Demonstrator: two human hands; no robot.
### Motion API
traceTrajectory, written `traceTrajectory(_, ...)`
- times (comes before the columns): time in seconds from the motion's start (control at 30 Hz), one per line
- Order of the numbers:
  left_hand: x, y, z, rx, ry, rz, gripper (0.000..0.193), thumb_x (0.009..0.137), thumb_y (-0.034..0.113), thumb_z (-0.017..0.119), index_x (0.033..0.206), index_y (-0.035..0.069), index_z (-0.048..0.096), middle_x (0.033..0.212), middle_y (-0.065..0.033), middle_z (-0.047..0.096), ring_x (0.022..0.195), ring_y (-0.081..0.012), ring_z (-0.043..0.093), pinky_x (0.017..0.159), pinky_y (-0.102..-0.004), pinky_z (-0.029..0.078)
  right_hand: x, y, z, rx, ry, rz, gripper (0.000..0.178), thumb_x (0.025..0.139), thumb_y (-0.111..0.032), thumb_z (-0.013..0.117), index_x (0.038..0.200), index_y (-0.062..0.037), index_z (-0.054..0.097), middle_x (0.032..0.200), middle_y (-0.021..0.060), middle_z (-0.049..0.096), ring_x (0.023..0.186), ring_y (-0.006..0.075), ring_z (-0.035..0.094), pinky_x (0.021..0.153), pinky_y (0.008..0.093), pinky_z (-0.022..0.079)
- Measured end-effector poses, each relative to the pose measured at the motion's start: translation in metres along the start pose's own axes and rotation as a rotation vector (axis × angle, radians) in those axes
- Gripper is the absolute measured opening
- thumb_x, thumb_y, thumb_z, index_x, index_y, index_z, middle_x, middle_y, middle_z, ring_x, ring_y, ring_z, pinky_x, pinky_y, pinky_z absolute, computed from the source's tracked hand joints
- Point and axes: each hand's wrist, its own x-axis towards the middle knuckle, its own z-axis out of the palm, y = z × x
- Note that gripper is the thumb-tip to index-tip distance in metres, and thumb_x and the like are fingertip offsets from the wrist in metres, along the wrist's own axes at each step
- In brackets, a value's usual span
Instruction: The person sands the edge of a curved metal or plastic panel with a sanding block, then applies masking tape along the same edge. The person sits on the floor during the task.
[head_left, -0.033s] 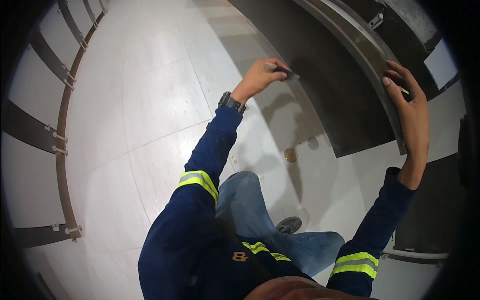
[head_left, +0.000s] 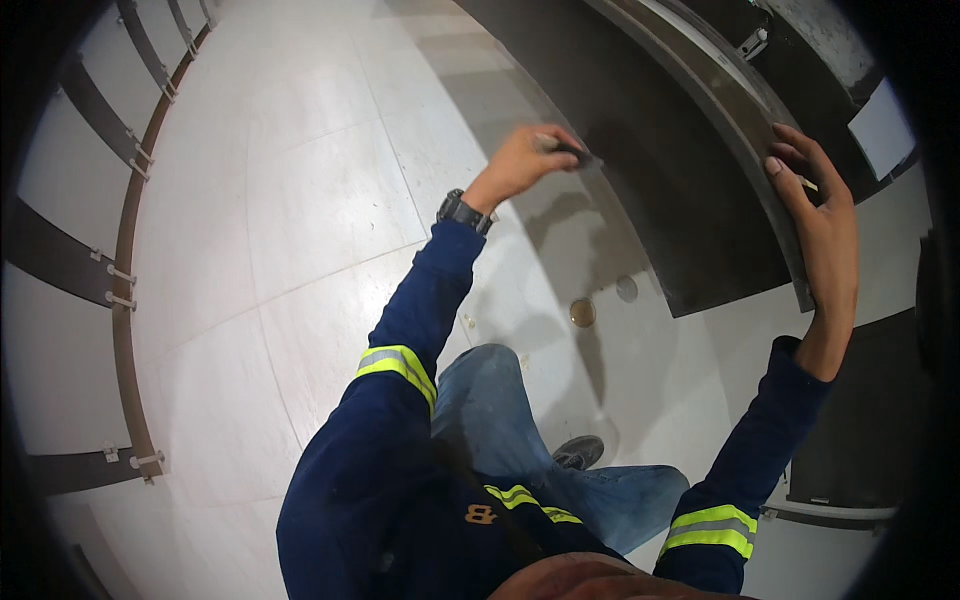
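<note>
My left hand [head_left: 528,162] is closed around what looks like a small scraper, its pale handle end [head_left: 545,143] showing above the fingers. The scraper's thin dark blade [head_left: 594,160] points right, at the lower edge of a dark vertical panel [head_left: 680,180]. On the right, my right hand [head_left: 822,200] rests at the rim of the dark countertop [head_left: 735,140] above that panel, thumb and fingers apart. A small yellowish thing [head_left: 808,183] shows in the gap beside the thumb; whether it is held I cannot tell.
Pale floor tiles [head_left: 310,190] stretch to the left, toward a row of white and dark cubicle panels [head_left: 60,370]. Two round covers [head_left: 582,312] are set in the floor near my knees. A white sheet-like thing [head_left: 884,130] lies beyond my right hand.
My left hand has shifted very slightly right with the scraper, and its blade is more blurred. The right hand stays at the countertop rim.
</note>
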Motion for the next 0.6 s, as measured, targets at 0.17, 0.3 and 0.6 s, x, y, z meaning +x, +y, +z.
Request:
traceTrajectory(0.17, -0.029, 0.032, 0.039, 0.130, 0.108, 0.141, 0.020, 0.094, 0.009, 0.065, 0.111, 0.000, 0.068, 0.100, -0.0092, 0.071, 0.096, -0.0181, 0.068, 0.087, -0.0314, 0.052, 0.001, -0.004, 0.000, -0.004, 0.004, 0.028, 0.058, 0.087, -0.051, 0.070, 0.133, -0.0158, 0.070, 0.122, 0.0190, 0.070, 0.094, 0.0298, 0.073, 0.081, 0.0380, 0.059)
traceTrajectory(0.3, -0.035, 0.035, 0.074, 0.345, 0.559, 0.380, 0.028, 0.097, 0.003, 0.055, 0.124, -0.002, 0.063, 0.115, -0.0185, 0.067, 0.106, -0.0308, 0.066, 0.092, -0.0379, 0.051, 0.002, -0.006, -0.002, 0.020, -0.005, 0.027, 0.058, 0.087, -0.050, 0.071, 0.133, -0.0145, 0.069, 0.124, 0.0199, 0.069, 0.095, 0.0308, 0.073, 0.081, 0.0386, 0.059)
traceTrajectory(0.6, 0.057, -0.025, 0.022, 0.550, 0.847, 0.306, 0.032, 0.096, 0.007, 0.053, 0.125, -0.001, 0.064, 0.117, -0.0251, 0.064, 0.111, -0.0444, 0.061, 0.097, -0.0477, 0.049, 0.002, -0.009, -0.002, 0.007, -0.011, 0.042, 0.057, 0.086, -0.049, 0.072, 0.132, -0.0158, 0.070, 0.123, 0.0200, 0.070, 0.100, 0.0313, 0.072, 0.085, 0.0426, 0.058)
